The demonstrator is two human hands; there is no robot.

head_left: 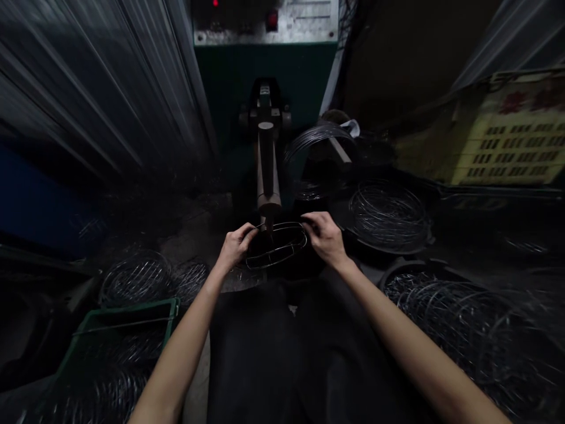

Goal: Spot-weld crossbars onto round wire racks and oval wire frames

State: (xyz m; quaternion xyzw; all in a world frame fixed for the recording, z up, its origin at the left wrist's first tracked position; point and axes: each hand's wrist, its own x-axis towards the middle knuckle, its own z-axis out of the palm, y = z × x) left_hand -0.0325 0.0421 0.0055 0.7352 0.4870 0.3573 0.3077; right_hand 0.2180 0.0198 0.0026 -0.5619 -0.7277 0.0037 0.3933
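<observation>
Between my two hands is an oval wire frame (276, 254) made of thin metal rods with short cross wires. My left hand (237, 244) pinches its left end between thumb and fingers. At the upper right end, the fingers of my right hand (325, 234) are closed on the frame's rim. The far edge of the frame lies at the tip of a machine's cylindrical arm (268, 176), which points down toward me. Dim light hides the exact contact between the tip and the wire.
A green machine body (265, 65) with a metal control panel (309, 20) stands ahead. Wire coils (322, 136) and round wire bundles (388, 215) lie to the right, near a yellow crate (512, 135). More wire pieces (459, 318) fill the lower right. A green crate (128, 309) sits lower left.
</observation>
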